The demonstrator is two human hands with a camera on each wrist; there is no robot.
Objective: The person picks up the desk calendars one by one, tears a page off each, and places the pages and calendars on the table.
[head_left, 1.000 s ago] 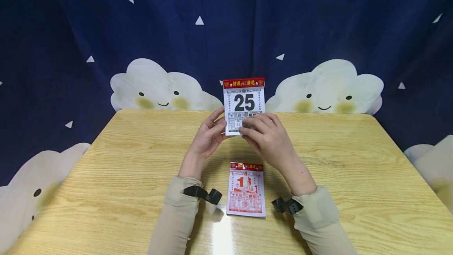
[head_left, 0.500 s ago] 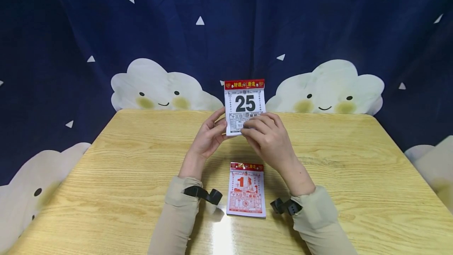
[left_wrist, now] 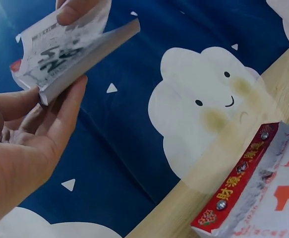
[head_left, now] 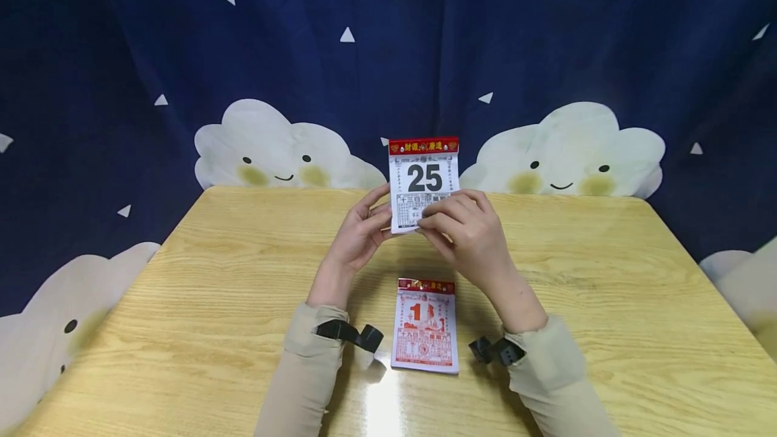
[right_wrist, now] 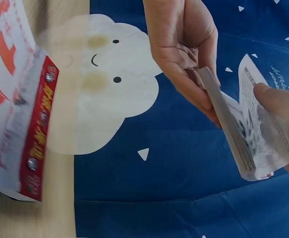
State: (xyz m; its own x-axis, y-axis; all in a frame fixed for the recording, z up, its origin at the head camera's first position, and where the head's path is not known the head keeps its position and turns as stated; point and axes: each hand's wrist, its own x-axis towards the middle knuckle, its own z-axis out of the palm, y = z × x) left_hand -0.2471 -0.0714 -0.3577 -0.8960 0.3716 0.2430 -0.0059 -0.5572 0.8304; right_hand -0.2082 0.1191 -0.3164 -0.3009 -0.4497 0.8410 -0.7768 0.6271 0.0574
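Note:
A tear-off calendar [head_left: 425, 177] with a red header and a large black 25 is held up above the far part of the table. My left hand [head_left: 359, 229] grips its left side, thumb in front and fingers behind. At the lower right, my right hand [head_left: 472, 238] pinches the front leaf. The right wrist view shows that leaf [right_wrist: 257, 99] lifted away from the thick block of pages [right_wrist: 228, 126], still joined at the header end. Below the hands, a second tear-off calendar [head_left: 424, 329], printed in red with a 1, lies flat on the table.
The wooden table [head_left: 200, 329] spreads out to both sides of the forearms. Behind it hangs a dark blue curtain [head_left: 388, 39] with white triangles and smiling clouds. Each wrist wears a black strap with a small camera.
The scene has shifted slightly to the right in the head view, calendars and curtain together. Both hands keep the same hold on the upper calendar and its leaf.

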